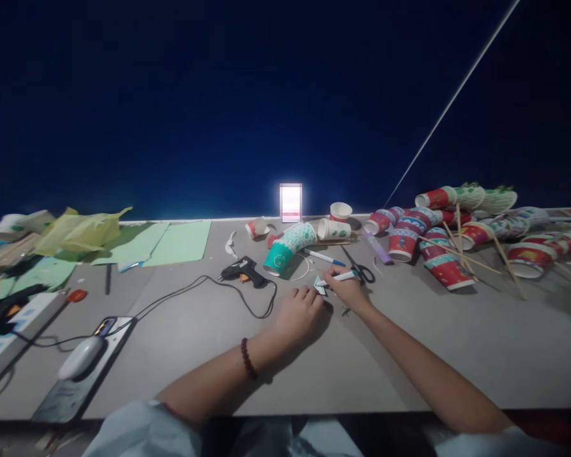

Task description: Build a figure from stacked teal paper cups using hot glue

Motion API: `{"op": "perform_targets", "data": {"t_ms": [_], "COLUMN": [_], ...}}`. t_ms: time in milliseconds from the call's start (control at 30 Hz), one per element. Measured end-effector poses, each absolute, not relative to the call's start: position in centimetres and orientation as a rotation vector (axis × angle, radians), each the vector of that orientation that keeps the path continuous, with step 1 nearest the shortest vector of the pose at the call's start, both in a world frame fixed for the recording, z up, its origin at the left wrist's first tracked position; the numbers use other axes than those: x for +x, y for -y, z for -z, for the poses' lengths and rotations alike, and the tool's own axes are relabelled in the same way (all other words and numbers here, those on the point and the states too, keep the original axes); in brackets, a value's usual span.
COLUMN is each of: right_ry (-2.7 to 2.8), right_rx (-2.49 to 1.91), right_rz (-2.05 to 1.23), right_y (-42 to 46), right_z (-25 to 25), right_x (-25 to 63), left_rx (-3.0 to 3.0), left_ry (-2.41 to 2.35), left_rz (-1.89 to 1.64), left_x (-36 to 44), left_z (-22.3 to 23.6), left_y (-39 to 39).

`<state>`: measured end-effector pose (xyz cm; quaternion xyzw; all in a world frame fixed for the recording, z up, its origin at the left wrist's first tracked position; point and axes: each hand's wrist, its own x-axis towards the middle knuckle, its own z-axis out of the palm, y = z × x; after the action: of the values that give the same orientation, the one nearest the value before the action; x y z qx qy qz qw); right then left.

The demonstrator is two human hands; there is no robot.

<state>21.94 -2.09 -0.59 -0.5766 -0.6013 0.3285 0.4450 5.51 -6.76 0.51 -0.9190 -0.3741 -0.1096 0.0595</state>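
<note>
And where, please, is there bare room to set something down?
Tabletop between the white case and left forearm; also right of the right forearm, nearer than the paper cups. Crowded: beyond the right hand, and among the wooden sticks.

R hand grips white pen, tip at sm. paper pc.; L hand palm-down on tbl beside it. Blk glue gun to L, scissors nr R hand, cup stacks far R.

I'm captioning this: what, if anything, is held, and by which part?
Right hand: white marker, gripped toward its lower end. Left hand: cannot be told.
</note>
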Motion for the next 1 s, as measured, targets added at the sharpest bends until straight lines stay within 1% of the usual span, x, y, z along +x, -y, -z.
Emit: {"op": "perform_targets", "data": {"t_ms": [200, 633, 867, 1000], "right_ry": [1.495, 1.478, 1.284, 1.320], "right_rx": [-1.426, -1.426, -1.367, -1.343], "right_rz": [-0.816, -0.845, -0.908, -0.920], "right_y": [2.1, 2.2, 2.0, 2.0], "right_z": [0.7, 0.8, 1.2, 1.6], "right_x": [22.0, 22.0, 22.0, 22.2], "left_rx": [-2.806, -2.801, -2.792, -2.788], "left_ry": [1.114, 1.120, 1.127, 1.153], "left_rz": [0.244, 0.264, 0.245, 0.266], "left_x": [5.4, 5.5, 5.5, 5.5], "left_z": [-0.6, -0.6, -0.8, -0.8], "left_y": [6.7, 6.9, 7.0, 6.9]}}
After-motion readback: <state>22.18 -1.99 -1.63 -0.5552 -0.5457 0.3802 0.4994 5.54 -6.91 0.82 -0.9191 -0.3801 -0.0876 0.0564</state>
